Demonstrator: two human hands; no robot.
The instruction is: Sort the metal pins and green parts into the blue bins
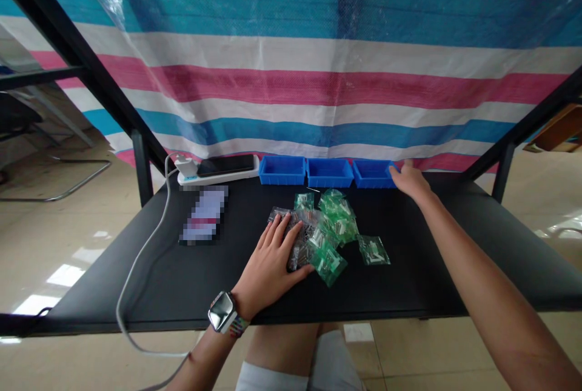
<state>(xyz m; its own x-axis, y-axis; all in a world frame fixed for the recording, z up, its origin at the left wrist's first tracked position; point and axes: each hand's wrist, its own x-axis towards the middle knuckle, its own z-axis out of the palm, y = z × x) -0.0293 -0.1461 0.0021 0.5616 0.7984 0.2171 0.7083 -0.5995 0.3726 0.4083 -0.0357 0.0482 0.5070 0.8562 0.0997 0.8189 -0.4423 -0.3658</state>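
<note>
Blue rectangular plastic bins (329, 182) stand in a row of three along the rear of the flat black surface (409, 282). We rest our left hand (273, 248), fingers spread and ungripped, on clear plastic packets of small greyish parts (299, 251) near the surface's middle. Green-tinted plastic packets (339, 218) lie against these; one separate green-tinted packet (374, 250) lies just to their right. We hold our right hand (411, 179) at the right end of the rightmost bin (376, 183); its fingers are partly hidden, so we cannot tell whether they grasp the rim. Left of the bins, a black rectangular phone (226, 165) lies on a white plastic power strip (218, 179).
</note>
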